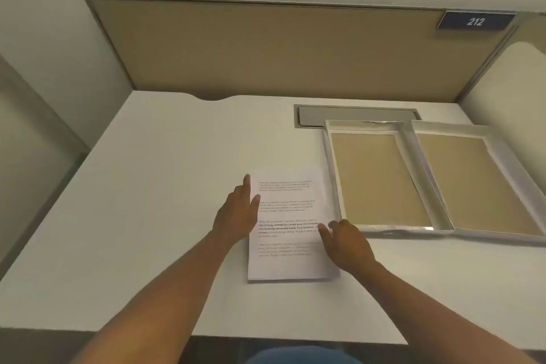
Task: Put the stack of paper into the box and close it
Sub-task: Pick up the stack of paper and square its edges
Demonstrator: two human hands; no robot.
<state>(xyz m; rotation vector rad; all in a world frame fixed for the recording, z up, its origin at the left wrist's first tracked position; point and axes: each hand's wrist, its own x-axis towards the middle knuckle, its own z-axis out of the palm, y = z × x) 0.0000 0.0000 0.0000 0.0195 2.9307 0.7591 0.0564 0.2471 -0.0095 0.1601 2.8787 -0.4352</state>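
Printed paper stack (291,224) is flanked by left hand (236,216) and right hand (345,244), both spread, nothing gripped. Sheets could be fanned if lifted unevenly toward the open box (334,162).

A white desk (153,186) in a partitioned cubicle.
A tan panel (280,50) spans the upper frame; a blue "212" sign (475,21) sits upper right, a grey recessed tray (313,118) at centre.

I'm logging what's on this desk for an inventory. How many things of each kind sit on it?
Stack of paper: 1
Open box tray: 1
Open box lid: 1
Hands, left hand and right hand: 2
Total: 5
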